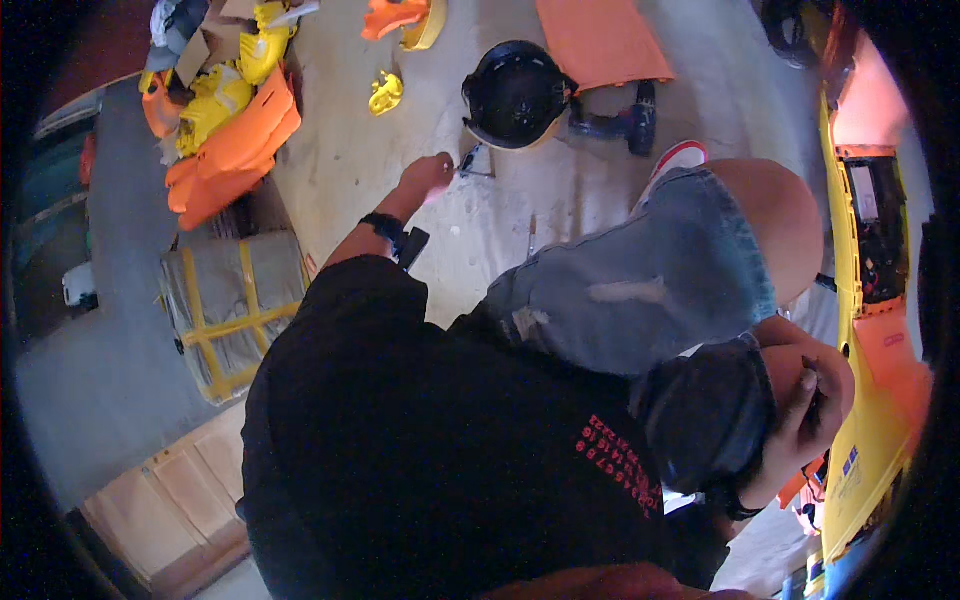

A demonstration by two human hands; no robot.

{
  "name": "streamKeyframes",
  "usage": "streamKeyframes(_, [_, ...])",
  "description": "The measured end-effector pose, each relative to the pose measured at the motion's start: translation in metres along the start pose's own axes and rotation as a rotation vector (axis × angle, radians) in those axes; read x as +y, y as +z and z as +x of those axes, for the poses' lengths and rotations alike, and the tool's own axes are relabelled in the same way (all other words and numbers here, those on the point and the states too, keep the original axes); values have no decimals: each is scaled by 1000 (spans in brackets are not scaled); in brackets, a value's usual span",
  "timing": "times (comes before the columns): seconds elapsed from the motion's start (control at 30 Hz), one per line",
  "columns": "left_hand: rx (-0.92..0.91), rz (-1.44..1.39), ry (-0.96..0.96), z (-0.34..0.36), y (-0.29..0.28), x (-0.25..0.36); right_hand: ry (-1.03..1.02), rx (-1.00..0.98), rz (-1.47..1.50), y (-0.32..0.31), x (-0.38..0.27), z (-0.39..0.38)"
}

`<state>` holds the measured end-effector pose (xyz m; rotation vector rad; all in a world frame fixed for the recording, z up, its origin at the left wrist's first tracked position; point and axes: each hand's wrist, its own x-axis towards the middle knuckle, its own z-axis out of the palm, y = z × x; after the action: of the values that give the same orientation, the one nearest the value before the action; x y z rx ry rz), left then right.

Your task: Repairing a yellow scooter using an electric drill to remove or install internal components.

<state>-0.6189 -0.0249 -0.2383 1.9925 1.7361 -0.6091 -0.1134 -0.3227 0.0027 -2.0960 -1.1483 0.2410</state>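
The left hand's [428,177] fingers curl just beside a small dark tool [470,158] on the floor [335,140]; I cannot tell whether they grip it. The right hand [798,402] rests by a bare knee [838,385], its fingers bent near a tiny dark bit, grasp unclear. Handling the tool seems the step in hand; lifting it would call for a firm pinch, clear of the black hollow shell [513,95] beyond. A drill [622,126] lies right of that; orange panels [235,150] heap toward the floor's left edge.

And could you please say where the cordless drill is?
The cordless drill lies upper right of centre in the head view, right of the round black container and below the orange panel.
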Motion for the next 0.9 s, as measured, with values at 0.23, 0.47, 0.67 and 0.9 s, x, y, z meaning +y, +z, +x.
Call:
streamKeyframes(0.23, [29,251,213,38,-6,-38,-96,18,136,-7,2,11])
streamKeyframes(0.47, [-159,394,265,65,14,-40,-163,-66,238,-12,-21,27])
streamKeyframes(0.67, [-30,336,243,36,-20,24,-99,-11,223,-14,2,4])
streamKeyframes(0.9, [2,448,243,44,-25,23,-70,49,207,-11,-13,-7])
